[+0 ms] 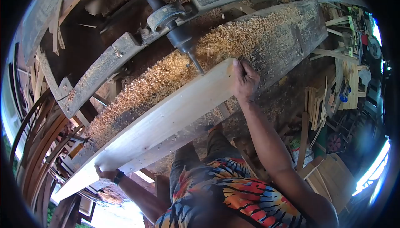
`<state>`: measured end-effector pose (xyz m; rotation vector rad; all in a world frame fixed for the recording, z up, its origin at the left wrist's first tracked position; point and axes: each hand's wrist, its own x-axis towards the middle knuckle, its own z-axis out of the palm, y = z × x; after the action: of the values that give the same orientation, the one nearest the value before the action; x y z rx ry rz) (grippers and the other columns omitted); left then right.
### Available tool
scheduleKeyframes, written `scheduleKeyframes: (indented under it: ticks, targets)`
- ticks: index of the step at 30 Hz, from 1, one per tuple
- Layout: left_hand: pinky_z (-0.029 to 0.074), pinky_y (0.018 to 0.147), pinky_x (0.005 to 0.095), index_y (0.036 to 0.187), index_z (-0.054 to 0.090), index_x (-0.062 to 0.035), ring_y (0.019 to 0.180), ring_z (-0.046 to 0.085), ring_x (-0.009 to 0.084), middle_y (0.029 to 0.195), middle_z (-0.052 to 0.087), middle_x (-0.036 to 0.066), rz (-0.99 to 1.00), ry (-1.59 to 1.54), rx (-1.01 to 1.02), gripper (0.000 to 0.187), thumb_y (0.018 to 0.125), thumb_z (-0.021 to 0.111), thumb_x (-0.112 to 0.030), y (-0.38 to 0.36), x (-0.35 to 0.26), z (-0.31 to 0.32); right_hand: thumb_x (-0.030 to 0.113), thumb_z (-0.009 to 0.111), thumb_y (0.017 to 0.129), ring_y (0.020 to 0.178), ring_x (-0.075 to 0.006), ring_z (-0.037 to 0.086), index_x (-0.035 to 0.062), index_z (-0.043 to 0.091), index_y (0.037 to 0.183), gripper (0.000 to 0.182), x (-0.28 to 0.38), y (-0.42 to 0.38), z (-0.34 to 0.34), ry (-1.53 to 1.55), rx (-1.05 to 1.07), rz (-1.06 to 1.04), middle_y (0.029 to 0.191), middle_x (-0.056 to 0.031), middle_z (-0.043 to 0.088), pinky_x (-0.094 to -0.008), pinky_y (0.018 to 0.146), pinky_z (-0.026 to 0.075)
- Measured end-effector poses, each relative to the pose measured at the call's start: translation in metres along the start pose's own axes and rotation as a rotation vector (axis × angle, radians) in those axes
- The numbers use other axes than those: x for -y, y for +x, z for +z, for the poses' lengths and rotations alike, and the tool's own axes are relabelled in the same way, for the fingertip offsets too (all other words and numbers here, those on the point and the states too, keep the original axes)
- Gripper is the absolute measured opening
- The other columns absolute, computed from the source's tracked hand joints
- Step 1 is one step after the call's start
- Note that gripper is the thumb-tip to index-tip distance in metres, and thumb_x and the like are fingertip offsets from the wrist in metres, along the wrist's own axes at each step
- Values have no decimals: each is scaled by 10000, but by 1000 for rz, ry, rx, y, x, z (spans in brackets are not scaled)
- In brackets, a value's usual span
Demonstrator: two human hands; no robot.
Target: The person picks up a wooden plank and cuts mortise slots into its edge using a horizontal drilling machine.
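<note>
A long pale board (166,111) lies slantwise over the work table (291,40), from the lower left up to the middle. My right hand (246,80) grips its upper right end, thumb on top and fingers curled at the end. Farther down to the left, my left hand (106,174), with a dark band at the wrist, holds the near edge; its fingers are partly hidden by the board. A dark chuck (181,38) with a thin bit (196,63) points down at the board's far edge near my right hand. Whether the bit touches the wood is unclear.
Wood shavings (158,78) are heaped along the table behind the board. A curved metal beam (104,67) runs behind them. Curved wood strips (41,144) stand at the left. Scrap boards (316,107) and a leaning panel (333,178) are at the right.
</note>
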<state>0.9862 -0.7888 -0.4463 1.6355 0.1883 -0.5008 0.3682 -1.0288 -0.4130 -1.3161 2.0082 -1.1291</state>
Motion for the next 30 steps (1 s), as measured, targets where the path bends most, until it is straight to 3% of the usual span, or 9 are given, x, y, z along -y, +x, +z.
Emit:
scheduleKeyframes:
  ticks: [6,13,30]
  targets:
    - [575,1020,588,1290,659,66,1169,678,405,1284,690,237,-39,-25,-52,535,1012,597,-386,3,-4,8,199,732,1050,753,-180,633,-14,746,940,240,5,4,4,61,-23,-37,820,-97,674,-352,684,501]
    - [555,1046,601,1290,673,22,1184,676,408,1300,695,216,-61,-35,-20,532,979,627,-407,15,-5,2,185,738,1044,786,-211,680,-11,774,992,206,8,9,8,35,-23,-45,855,-110,718,-353,723,537]
    - [573,1017,575,1300,674,22,1169,681,390,1284,699,204,-9,71,-57,560,963,624,-422,11,-13,27,152,752,1025,794,-231,714,-4,802,1004,165,15,26,19,2,-32,-95,877,-109,753,-367,723,558]
